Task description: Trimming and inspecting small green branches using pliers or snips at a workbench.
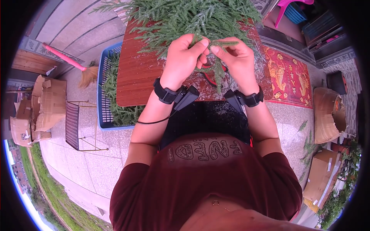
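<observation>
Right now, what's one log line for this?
left hand, right hand: pinching pine-like greenery | brown tabletop: pine-like branches, red-handled tool | left: blue basket

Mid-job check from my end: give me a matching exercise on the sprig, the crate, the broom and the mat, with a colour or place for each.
Column one
1. Green sprig
2. Blue crate
3. Broom
4. Patterned mat

Column two
A. Pink and tan
B. Red and gold, right of the brown table
C. Held between the left hand and the right hand
D. At the table's left side, greenery inside

Pairs: 1-C, 2-D, 3-A, 4-B
</observation>
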A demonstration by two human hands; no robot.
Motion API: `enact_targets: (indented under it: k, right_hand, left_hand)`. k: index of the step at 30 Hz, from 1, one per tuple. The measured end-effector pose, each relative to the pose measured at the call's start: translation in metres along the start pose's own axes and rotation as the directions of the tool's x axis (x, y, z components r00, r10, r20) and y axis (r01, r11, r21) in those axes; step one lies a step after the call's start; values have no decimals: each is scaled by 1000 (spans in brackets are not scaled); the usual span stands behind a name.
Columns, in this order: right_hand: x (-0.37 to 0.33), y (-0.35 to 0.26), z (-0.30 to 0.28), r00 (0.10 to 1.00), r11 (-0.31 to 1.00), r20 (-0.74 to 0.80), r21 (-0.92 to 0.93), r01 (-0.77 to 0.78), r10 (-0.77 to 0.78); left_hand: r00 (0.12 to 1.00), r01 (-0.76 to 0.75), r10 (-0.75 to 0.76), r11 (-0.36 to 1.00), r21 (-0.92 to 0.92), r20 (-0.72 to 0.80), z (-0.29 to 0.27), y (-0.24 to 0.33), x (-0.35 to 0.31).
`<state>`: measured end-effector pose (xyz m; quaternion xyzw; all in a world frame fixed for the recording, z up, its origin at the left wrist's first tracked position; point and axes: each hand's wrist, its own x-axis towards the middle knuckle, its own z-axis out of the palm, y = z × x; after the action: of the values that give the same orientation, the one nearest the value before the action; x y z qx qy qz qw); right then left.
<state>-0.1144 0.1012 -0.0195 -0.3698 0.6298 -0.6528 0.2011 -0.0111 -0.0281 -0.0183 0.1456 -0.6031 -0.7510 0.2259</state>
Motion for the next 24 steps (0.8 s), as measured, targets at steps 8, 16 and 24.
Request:
enact_targets:
  k: [8,16,24]
  right_hand:
    - [7,7,-8,987,964,82,240,112,-135]
    - [15,20,-30,859,852,509,426,-305,53]
    - [3,15,-1,946,784,9,-557,274,-325]
  left_hand:
    - [993,-119,119,991,54,9,2,2,-1]
    - [965,-259,257,932,254,41,7,6,-4]
    - [868,-407,496,707,578,4,15,-3,-5]
